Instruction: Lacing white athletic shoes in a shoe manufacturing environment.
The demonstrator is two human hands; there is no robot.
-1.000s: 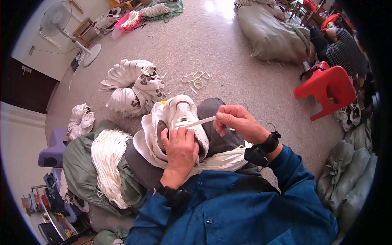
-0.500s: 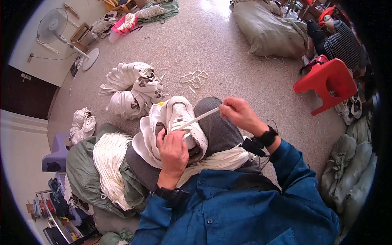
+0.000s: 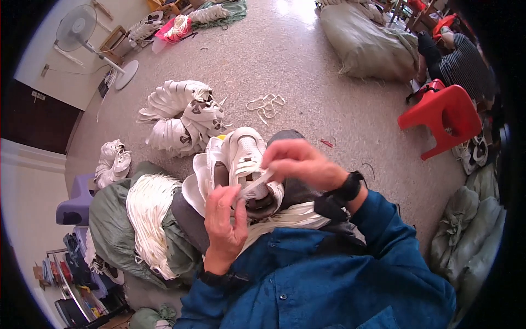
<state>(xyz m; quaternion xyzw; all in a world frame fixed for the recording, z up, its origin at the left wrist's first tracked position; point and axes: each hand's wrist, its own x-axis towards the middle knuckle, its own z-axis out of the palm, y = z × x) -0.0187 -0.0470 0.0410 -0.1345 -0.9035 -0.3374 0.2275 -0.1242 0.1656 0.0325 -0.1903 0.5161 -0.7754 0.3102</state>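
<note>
A white sneaker [image 3: 244, 147] rests on my lap with its toe pointing away from me, partly laced. Above its opening, a flat white shoelace [image 3: 255, 184] stretches between my two hands. My left hand [image 3: 226, 219] pinches one end of it by the shoe's left side. Slightly blurred, my right hand [image 3: 307, 164] grips the lace over the right side of the shoe. More white shoe uppers [image 3: 201, 170] lean against the sneaker's left. A bundle of white laces [image 3: 296, 215] lies across my lap, close to my body.
Another lace bundle [image 3: 150, 219] drapes over a green sack [image 3: 109, 219] at my left. Stacked white shoes [image 3: 181, 118] and a loose lace [image 3: 267, 105] lie on the floor ahead. A red stool [image 3: 441, 115] stands at right, near a seated person [image 3: 466, 68] and a large sack [image 3: 367, 46].
My right hand has come left and down toward the shoe, shortening the stretch of lace between the hands. My left hand has lifted slightly off the shoe's side.
</note>
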